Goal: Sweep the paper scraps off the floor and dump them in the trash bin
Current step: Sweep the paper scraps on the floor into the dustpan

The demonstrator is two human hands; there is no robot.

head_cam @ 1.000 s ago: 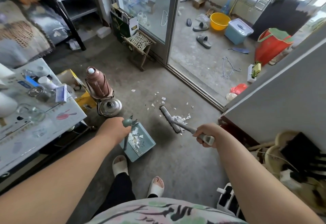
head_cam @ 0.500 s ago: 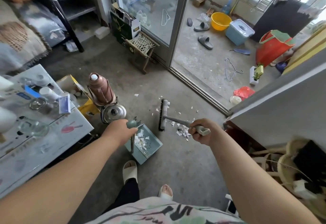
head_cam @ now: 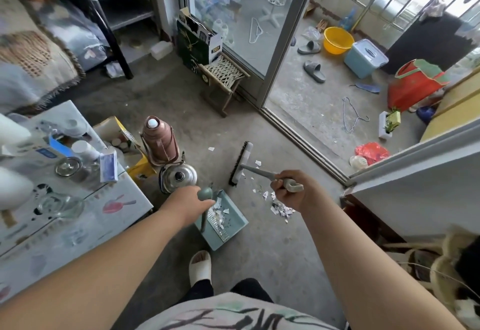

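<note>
Concrete floor. Blue dustpan standing on floor, scraps inside; left hand clenched on its upright handle. Broom: right hand fingers wrapped round handle. Loose paper scraps on floor directly below right fingers, just beside dustpan.

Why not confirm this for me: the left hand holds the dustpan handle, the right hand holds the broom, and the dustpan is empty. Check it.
Not quite. In the head view the dustpan already has paper scraps in it. The rest stands: left hand on its handle, right hand on the broom.
</note>
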